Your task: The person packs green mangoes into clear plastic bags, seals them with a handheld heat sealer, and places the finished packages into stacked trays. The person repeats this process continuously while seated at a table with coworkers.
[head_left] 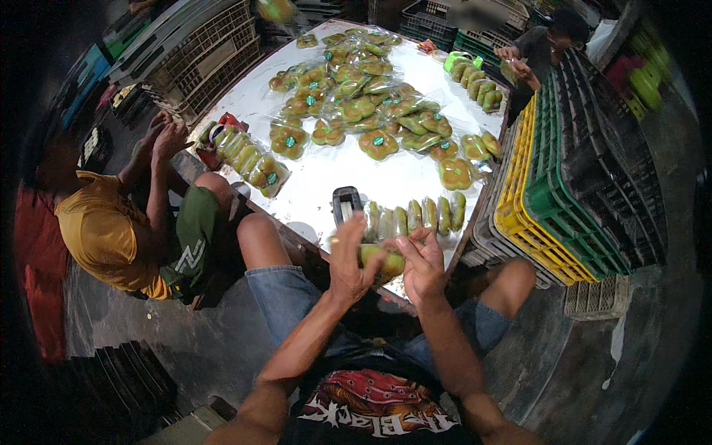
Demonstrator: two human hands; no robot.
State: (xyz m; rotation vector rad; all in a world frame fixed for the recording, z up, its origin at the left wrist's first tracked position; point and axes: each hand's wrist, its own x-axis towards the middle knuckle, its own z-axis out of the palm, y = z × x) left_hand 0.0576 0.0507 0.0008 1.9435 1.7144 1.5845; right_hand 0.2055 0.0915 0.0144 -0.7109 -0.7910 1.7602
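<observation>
Near the front edge of the white table, a clear-wrapped pack of green tomato-like fruit (383,265) sits between my hands. My left hand (347,263) is at its left side, fingers stretched upward and slightly blurred. On the pack's right, my right hand (424,268) has its fingers curled, thumb and forefinger pinching at the wrap's edge. Just beyond my left fingers stands a black tape dispenser (346,200) with a pale roll. A row of wrapped fruit packs (414,215) stands on edge beyond my hands.
Wrapped packs with green labels (357,110) are heaped across the white table (311,185). A person in a yellow shirt (111,222) sits at left; another person (545,55) works at far right. Stacked yellow, green and black crates (552,200) rise close on the right.
</observation>
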